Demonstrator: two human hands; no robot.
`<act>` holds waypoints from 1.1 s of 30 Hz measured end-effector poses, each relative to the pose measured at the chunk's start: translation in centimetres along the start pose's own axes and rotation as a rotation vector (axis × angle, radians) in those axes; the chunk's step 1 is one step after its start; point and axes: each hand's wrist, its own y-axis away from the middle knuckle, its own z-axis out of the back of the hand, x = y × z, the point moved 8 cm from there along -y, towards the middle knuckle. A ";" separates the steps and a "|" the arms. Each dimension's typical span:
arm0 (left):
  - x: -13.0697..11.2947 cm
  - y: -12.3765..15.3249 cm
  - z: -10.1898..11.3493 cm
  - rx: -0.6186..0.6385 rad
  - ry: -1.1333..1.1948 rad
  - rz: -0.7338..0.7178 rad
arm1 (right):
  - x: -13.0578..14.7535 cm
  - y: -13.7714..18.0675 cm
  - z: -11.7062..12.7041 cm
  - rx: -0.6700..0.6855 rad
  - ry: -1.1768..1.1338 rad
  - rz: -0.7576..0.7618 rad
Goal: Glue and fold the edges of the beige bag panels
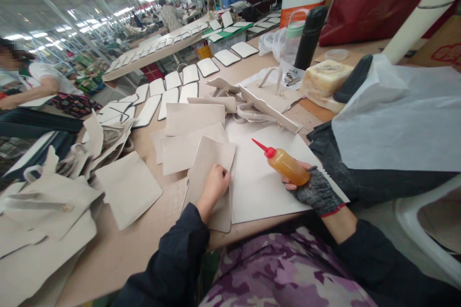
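The grey-gloved right hand [310, 186] closes its fingers round an amber, red-nozzled plastic bottle [290, 168] over a white sheet [257, 187]. The bare left hand [217, 182] curls its fingers on a flat beige panel [215, 155], any pinch unclear.

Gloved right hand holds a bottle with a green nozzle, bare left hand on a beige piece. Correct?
Nozzle is red, not green; see the head view. The gloved right hand does hold the bottle, bare left hand on a beige piece.

right hand [314, 191] holds bottle [287, 165], left hand [216, 184] seemingly pinches panel [206, 159].
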 end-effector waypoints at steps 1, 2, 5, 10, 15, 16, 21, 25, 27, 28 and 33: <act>0.3 -0.1 0.1 0.003 0.008 0.006 | 0.0 0.0 0.0 -0.004 0.000 0.005; 0.6 -0.2 0.2 0.009 0.019 0.012 | 0.1 0.1 0.0 -0.010 0.001 0.011; 1.2 -0.4 0.1 0.028 0.055 0.022 | 0.3 0.2 -0.1 -0.026 0.016 0.029; 1.1 -0.2 -0.3 0.010 0.090 -0.010 | 0.3 0.3 -0.1 -0.047 0.037 0.017; 0.2 0.9 -0.8 0.044 0.068 -0.213 | 0.4 0.3 -0.3 -0.033 0.064 0.011; -0.1 1.2 -0.9 0.057 0.026 -0.277 | 0.4 0.2 -0.3 -0.035 0.066 0.008; -0.3 2.3 -1.0 0.093 -0.199 -0.394 | 0.3 0.3 -0.3 -0.079 0.043 -0.010; -0.7 3.2 -0.6 0.138 -0.320 -0.488 | 0.2 0.7 -0.2 -0.118 0.061 -0.004; -0.1 3.5 0.9 0.079 -0.300 -0.496 | 0.0 0.9 -0.2 -0.108 0.081 -0.003; 0.7 3.4 2.3 -0.011 -0.291 -0.451 | -0.2 0.9 -0.2 -0.093 0.089 -0.006; 7.8 4.2 8.9 -0.338 -0.110 0.123 | -0.3 0.4 -0.2 -0.008 0.177 0.035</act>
